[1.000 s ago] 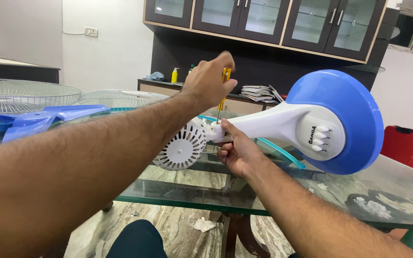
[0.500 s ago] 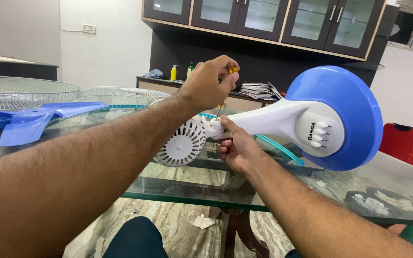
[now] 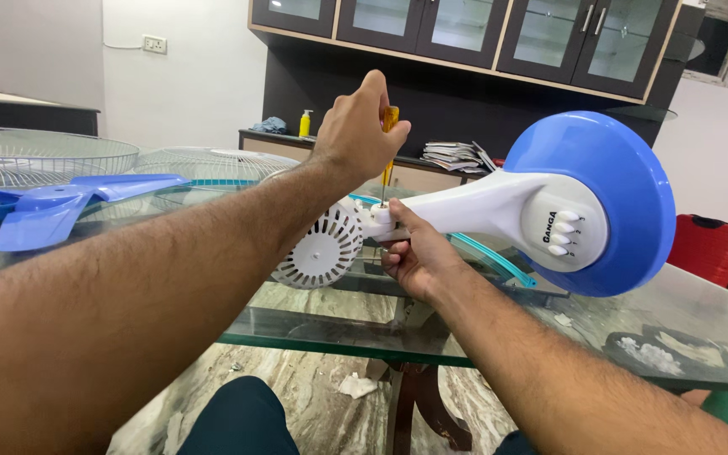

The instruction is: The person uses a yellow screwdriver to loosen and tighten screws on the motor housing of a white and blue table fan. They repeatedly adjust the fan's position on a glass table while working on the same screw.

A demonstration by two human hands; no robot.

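Little has shifted since the earlier frames: the left hand point(image 3: 357, 126) stays clenched round the yellow-handled screwdriver point(image 3: 388, 143), held upright, its tip down at the joint of the white fan stand point(image 3: 473, 202); only the view has drifted slightly. The right hand point(image 3: 412, 257) keeps grasping that stand from below, at about 5 o'clock from the left. So the screw is still being worked. At 7 o'clock of the joint sits the vented motor housing point(image 3: 323, 250); at 3 o'clock, the blue base point(image 3: 625, 168). Far at 9 o'clock, blue blades point(image 3: 52, 202) lie on the glass desk point(image 3: 339, 329).
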